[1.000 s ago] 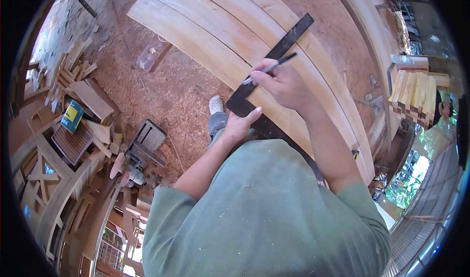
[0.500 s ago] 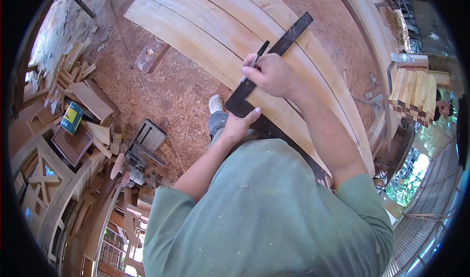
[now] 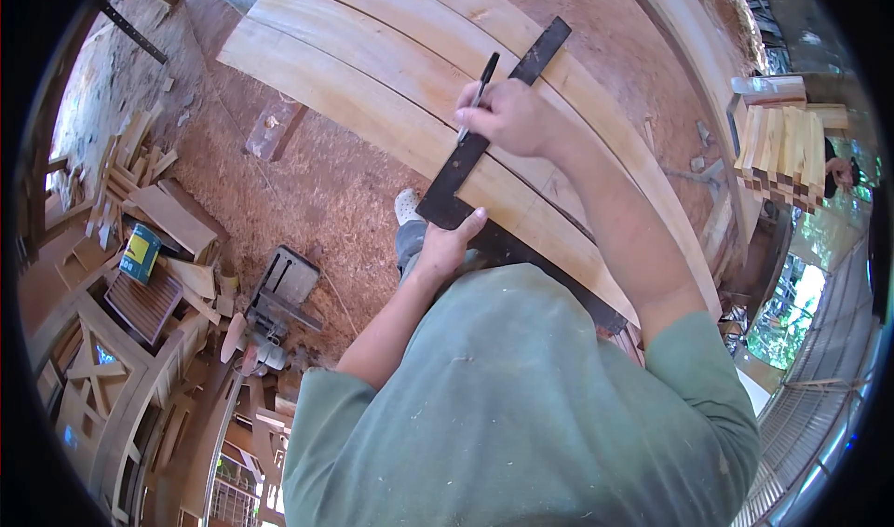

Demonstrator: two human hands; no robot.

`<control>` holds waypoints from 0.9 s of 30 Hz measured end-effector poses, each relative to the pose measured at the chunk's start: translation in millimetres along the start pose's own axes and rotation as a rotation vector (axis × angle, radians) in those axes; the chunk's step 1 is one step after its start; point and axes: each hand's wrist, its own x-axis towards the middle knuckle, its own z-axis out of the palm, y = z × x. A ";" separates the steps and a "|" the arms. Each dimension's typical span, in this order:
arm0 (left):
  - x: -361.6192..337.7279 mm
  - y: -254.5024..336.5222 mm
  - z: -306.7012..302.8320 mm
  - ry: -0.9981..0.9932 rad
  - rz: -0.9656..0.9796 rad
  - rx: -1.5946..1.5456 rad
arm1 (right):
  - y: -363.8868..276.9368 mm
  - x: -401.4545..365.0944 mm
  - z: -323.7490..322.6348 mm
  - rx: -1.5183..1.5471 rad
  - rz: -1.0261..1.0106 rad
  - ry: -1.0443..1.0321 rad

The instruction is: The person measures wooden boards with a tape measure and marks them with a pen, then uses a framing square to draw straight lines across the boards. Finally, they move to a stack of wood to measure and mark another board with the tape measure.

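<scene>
Several pale wooden boards (image 3: 372, 80) lie side by side. Across them rests the blade of a large dark square (image 3: 464, 168), its other arm running along the boards' near edge beside my body. My left hand (image 3: 449, 243) is closed on the square near its corner, the thumb on top. In my right hand (image 3: 507, 117) is a black and white pen (image 3: 486, 78), held in a pinch, its tip down at the blade's left edge.
A reddish wooden block (image 3: 277, 128) lies on the dusty floor. At the left are wood offcuts (image 3: 172, 215), a blue-green can (image 3: 140, 252) and a power tool (image 3: 270, 327). Stacked wood strips (image 3: 780, 155) stand at the right, with part of another person's hand (image 3: 843, 171) beyond.
The view has shifted slightly. My right hand and the pen sit a little farther up along the square's blade. My left hand still holds the square.
</scene>
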 end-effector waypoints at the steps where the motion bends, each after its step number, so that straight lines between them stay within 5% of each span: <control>1: 1.3 -3.6 -1.8 0.008 0.003 0.033 | 3.0 1.8 -6.9 -0.021 -0.003 0.022; 10: 3.6 -12.2 -3.4 0.010 0.029 -0.018 | 12.2 10.8 -11.7 0.192 0.026 -0.041; 18: 6.6 -17.1 -5.6 0.007 0.025 -0.027 | 34.6 25.0 -38.3 -0.095 -0.023 0.143; 22: 5.7 -14.8 -4.2 0.008 0.038 -0.056 | 20.7 23.2 -22.7 0.064 -0.012 -0.065; 27: 1.2 -6.3 0.0 0.022 0.007 -0.104 | 37.6 33.1 -41.0 -0.054 0.037 0.062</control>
